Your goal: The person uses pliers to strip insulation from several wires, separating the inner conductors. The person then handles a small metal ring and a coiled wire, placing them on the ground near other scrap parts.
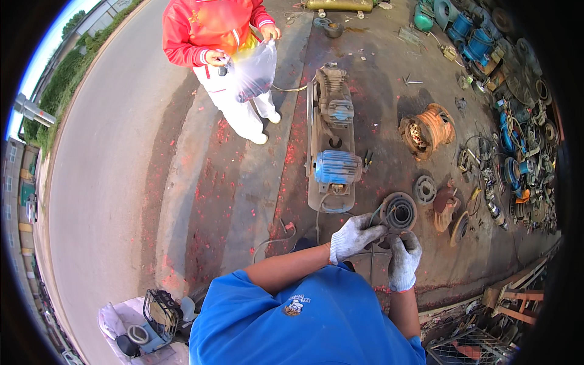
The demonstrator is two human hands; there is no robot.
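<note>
My left hand (359, 237), in a greyish-white knitted work glove, has its fingertips pinched at the near-left edge of a round metal flange (412, 213) with concentric rings. A thin greenish cord (375, 213) curves up from those fingers over the flange's left side; whether it forms a closed ring cannot be made out. My right hand (405, 261), gloved alike, has its fingers bent together at the near edge of the flange. What lies between its fingertips is hidden. Dark material shows between the hands, too small to identify.
Ahead stands a belt-driven compressor with a blue electric motor (338, 167). To the right lie a grey metal ring (425, 190), a rusty drum-shaped casting (429, 130), pliers (367, 159) and piled motor parts (513, 164). A person in a red jacket (210, 32) holds a plastic bag (255, 68).
</note>
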